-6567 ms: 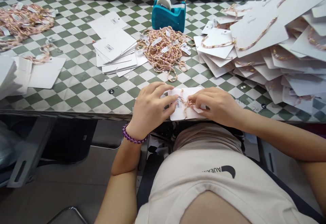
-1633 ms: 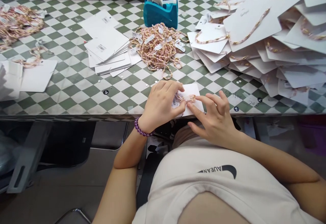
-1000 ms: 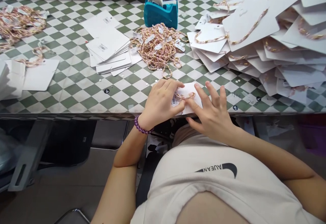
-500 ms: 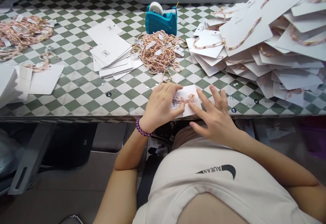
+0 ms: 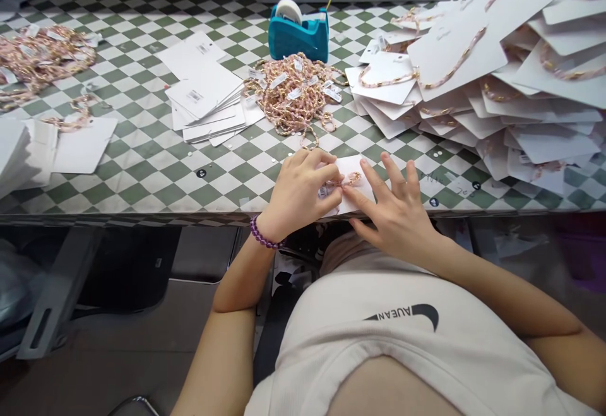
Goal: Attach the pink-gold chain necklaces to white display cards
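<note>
A white card (image 5: 362,200) lies at the table's front edge with a small pink and gold beaded strand (image 5: 353,179) on it. My left hand (image 5: 305,192), with a purple bead bracelet (image 5: 266,234) at the wrist, has its fingers bent over the card's left part, thumb and fingertips pinching at the strand's left end. What exactly is between those fingertips is partly hidden. My right hand (image 5: 395,211) is spread, its index fingertip touching the strand and its other fingers apart at the card's right side.
Behind the card are a pile of beaded strands (image 5: 296,97) and a teal tape dispenser (image 5: 298,37). Blank-looking cards (image 5: 203,94) are stacked to their left. Cards with strands (image 5: 454,56) heap up at the right; more strands (image 5: 42,56) lie far left.
My left fingers have curled inward over the strand's left end. My right index fingertip has shifted slightly left onto the strand. The view has moved a little.
</note>
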### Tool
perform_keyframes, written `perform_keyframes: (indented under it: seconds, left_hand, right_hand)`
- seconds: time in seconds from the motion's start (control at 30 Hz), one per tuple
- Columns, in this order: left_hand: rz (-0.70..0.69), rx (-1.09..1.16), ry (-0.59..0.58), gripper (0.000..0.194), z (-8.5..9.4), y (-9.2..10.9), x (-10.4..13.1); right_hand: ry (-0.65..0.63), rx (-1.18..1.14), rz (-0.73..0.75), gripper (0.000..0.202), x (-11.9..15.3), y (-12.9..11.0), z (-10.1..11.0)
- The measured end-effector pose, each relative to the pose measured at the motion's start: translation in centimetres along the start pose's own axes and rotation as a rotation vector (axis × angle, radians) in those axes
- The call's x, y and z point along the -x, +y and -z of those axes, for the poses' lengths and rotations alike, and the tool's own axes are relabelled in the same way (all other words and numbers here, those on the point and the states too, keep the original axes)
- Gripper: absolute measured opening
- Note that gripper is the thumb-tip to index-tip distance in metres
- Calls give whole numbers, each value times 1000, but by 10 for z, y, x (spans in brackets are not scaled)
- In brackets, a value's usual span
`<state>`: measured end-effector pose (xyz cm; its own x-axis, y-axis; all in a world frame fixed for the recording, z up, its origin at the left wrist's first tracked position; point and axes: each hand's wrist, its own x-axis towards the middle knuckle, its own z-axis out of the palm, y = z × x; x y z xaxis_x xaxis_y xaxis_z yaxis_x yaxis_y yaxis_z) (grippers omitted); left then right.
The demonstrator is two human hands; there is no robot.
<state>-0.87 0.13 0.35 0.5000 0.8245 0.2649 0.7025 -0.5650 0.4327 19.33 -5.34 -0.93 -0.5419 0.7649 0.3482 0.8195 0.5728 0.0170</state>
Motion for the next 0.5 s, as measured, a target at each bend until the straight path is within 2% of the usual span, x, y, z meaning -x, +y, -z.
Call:
perform_keyframes:
  seconds: [0.13, 0.2, 0.3, 0.43, 0.5]
  left_hand:
    - [15, 81, 15, 18, 0, -4, 2]
    - [50, 236, 46, 29, -1, -10, 5]
    - [132, 556, 167, 41, -2, -22, 9]
    - [148, 800, 278, 38, -2, -30, 12]
    - [153, 849, 310, 35, -2, -30, 13]
  right_hand:
    - [38, -18, 51, 43, -2, 7, -2]
    - [107, -20, 95, 39, -1, 11, -5]
    - [247, -28, 123, 31, 0, 13, -11]
    - [373, -149, 103, 23, 1, 13, -10]
    - [416, -315, 49, 21, 0, 13, -5]
